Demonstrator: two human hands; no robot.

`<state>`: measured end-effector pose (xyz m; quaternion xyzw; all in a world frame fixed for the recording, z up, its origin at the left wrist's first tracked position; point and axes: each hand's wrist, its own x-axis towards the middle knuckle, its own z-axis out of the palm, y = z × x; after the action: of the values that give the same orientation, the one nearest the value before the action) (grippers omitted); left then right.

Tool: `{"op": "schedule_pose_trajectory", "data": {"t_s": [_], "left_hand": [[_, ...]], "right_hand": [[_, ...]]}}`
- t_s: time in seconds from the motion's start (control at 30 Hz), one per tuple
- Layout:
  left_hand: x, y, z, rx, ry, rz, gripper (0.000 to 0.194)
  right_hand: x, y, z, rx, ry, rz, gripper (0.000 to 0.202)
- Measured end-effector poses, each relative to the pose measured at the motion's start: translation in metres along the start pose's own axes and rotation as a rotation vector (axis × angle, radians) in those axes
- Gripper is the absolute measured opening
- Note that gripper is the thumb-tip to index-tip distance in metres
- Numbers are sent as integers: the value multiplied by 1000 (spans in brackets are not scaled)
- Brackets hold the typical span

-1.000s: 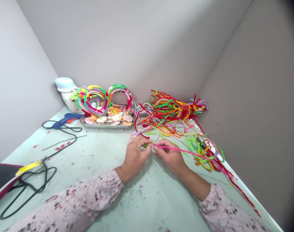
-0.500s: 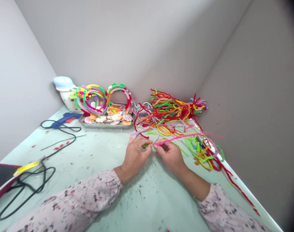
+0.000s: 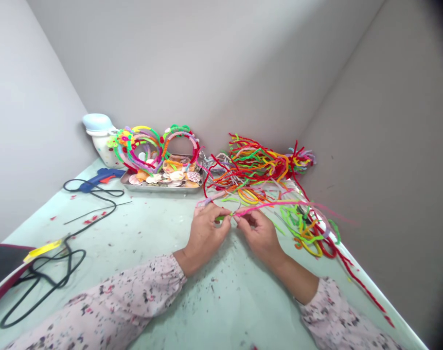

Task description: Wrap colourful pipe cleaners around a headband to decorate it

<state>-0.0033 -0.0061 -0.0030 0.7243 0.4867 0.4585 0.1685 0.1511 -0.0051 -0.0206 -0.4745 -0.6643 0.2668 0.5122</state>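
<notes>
My left hand [image 3: 205,234] is closed in a pinch on a thin hoop like a headband [image 3: 214,197], partly wrapped in lilac, pale pink and green fuzzy stem. Much of the hoop is hidden by the fingers. Just beside it, my right hand [image 3: 262,237] pinches a bright pink pipe cleaner [image 3: 274,205] close to the green part. The pipe cleaner's long tail stretches off to the right, its far end blurred. Both sets of fingertips nearly meet above the table.
Behind the hands lies a heap of colourful pipe cleaners [image 3: 257,158], with looped green and yellow ones [image 3: 297,221] at right. Wrapped headbands [image 3: 181,131] stand on a metal tray [image 3: 163,189] of shells. A blue glue gun [image 3: 97,179], black cord [image 3: 75,234] and white bottle [image 3: 105,148] are left.
The pink pipe cleaner's tail has swung, its far end now lower and farther right. Both hands keep their pinches at nearly the same place. The whole view has shifted slightly.
</notes>
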Motion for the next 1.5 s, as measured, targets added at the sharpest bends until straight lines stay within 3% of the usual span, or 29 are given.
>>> {"op": "schedule_pose_trajectory", "data": {"t_s": [0.5,0.77,1.03,1.5], "left_hand": [[-2,2,-1,56,-30,46,9],[-1,5,-2,110,-74,97,9],[-1,7,-5,123,-115,139,9],[-2,3,-6,112,-153,215,12]], "right_hand": [[1,-11,-4,-62,11,-127,8],[0,0,-2,44,-63,-18,10],[1,-6,-3,95,-108,15,13],[-1,-4,-3,184,-117,132,14]]}}
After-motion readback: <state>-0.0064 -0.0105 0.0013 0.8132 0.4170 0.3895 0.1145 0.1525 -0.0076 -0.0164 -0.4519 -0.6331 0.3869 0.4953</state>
